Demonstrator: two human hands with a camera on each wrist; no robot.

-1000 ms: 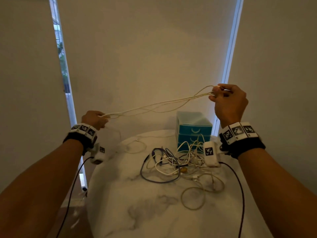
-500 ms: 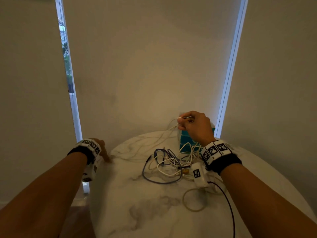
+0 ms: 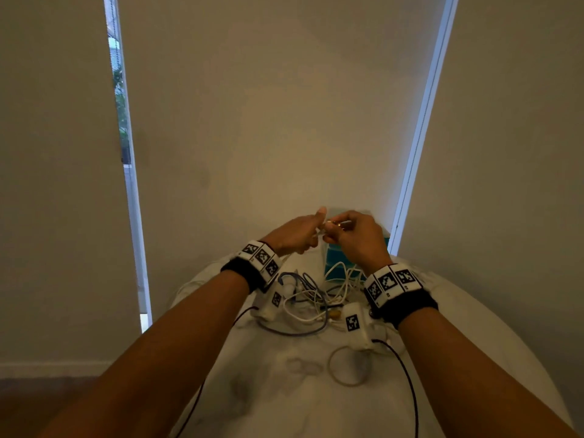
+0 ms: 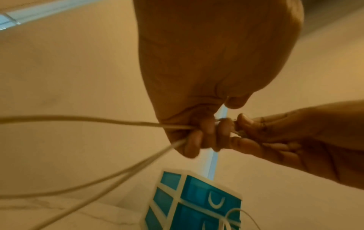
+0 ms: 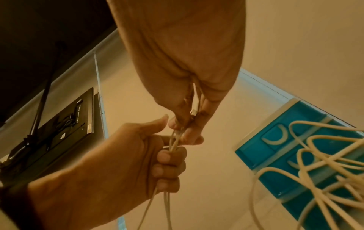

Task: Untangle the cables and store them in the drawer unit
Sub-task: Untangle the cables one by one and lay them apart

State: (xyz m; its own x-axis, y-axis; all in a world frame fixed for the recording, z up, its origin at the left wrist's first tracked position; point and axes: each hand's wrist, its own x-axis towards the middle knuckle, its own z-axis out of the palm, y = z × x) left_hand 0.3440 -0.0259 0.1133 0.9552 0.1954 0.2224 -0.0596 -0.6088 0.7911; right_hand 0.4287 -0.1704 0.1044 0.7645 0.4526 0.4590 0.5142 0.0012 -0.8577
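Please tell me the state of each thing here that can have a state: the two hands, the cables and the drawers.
left hand: fingers curled round strands of the white cable, raised above the table.
right hand: pinches the same white cable near its plug end.
cable pile: tangled, lying on the marble table.
beige cable loop: lies apart, near the pile.
drawer unit: visible drawers closed.

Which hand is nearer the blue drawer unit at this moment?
Right. The right hand is raised directly in front of the blue drawer unit, partly hiding it in the head view. The left hand is beside it, further left, both pinching the same white cable.
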